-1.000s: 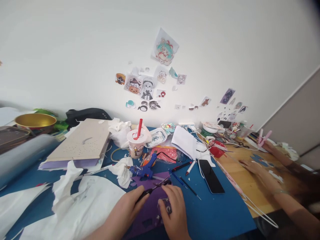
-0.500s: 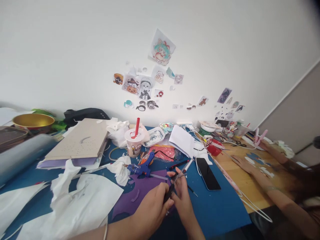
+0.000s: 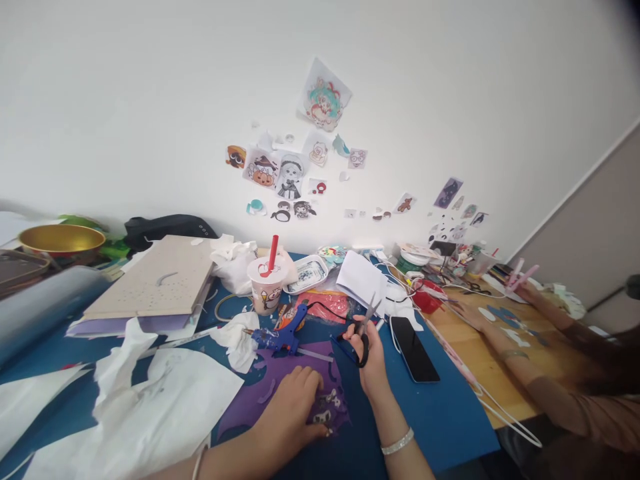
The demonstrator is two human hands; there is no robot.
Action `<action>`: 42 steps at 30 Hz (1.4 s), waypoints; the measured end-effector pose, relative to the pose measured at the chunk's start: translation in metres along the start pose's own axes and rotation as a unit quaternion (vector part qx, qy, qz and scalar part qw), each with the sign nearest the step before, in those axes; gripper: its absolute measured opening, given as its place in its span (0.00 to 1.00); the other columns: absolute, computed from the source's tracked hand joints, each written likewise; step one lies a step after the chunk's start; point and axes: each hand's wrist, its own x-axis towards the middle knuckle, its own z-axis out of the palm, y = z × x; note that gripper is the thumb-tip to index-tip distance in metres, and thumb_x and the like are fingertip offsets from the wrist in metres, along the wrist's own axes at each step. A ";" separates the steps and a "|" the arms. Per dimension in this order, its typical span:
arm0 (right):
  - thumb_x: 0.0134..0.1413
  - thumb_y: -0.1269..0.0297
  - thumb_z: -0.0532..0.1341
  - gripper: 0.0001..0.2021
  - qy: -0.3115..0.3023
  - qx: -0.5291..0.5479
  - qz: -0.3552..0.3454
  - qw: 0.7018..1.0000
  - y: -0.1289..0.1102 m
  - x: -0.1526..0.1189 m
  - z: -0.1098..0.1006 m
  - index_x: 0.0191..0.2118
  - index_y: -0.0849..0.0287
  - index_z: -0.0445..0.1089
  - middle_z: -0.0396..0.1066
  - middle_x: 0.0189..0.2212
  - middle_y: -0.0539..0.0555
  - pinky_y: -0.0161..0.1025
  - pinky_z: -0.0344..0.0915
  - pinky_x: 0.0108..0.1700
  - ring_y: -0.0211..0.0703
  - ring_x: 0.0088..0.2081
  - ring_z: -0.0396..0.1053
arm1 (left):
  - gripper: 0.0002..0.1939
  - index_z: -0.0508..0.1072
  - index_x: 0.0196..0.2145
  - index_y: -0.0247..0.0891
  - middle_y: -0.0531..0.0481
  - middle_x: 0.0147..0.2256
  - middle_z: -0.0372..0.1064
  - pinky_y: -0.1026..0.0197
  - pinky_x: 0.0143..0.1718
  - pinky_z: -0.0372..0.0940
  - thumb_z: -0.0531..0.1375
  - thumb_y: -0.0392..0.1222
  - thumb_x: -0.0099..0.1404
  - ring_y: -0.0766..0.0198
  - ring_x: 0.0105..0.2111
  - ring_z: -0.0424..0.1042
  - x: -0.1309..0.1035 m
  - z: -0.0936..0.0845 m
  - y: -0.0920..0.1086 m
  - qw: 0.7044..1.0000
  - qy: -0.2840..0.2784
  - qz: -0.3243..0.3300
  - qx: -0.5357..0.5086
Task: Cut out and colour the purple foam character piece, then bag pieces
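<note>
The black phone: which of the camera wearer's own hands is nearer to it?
Right. The right hand, holding scissors, is just left of the phone, apart from it; the left hand is farther left, at the purple sheet.

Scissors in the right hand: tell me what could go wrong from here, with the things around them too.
The scissors have parted blades; lowered carelessly, they might nick the left hand over the purple sheet. The blue glue gun has its nozzle at crumpled tissue; if hot, it could scorch it. A bump might tip the cup behind that gun.
</note>
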 end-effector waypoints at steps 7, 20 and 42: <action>0.38 0.46 0.67 0.28 -0.275 0.002 0.057 0.960 -0.018 0.036 0.037 0.41 0.59 0.64 0.67 0.28 0.51 0.36 0.60 0.32 0.39 0.29 0.64 | 0.13 0.60 0.26 0.38 0.59 0.23 0.56 0.66 0.26 0.53 0.62 0.43 0.48 0.69 0.24 0.58 0.028 -0.045 -0.032 0.971 0.048 0.005 -0.235; 0.48 0.55 0.64 0.16 -0.200 -0.007 0.064 0.978 0.022 0.025 0.072 0.39 0.55 0.61 0.62 0.26 0.46 0.33 0.59 0.30 0.34 0.25 0.61 | 0.31 0.70 0.37 0.31 0.50 0.24 0.70 0.62 0.25 0.65 0.66 0.60 0.44 0.63 0.23 0.70 0.039 -0.046 -0.069 0.875 0.058 -0.068 -0.476; 0.40 0.32 0.56 0.33 -0.409 -0.142 0.158 0.887 -0.020 0.012 0.073 0.41 0.58 0.61 0.63 0.27 0.51 0.37 0.56 0.32 0.40 0.28 0.59 | 0.13 0.72 0.25 0.35 0.53 0.20 0.68 0.66 0.22 0.60 0.64 0.48 0.46 0.65 0.20 0.65 0.020 -0.085 -0.049 0.887 0.236 -0.128 -0.376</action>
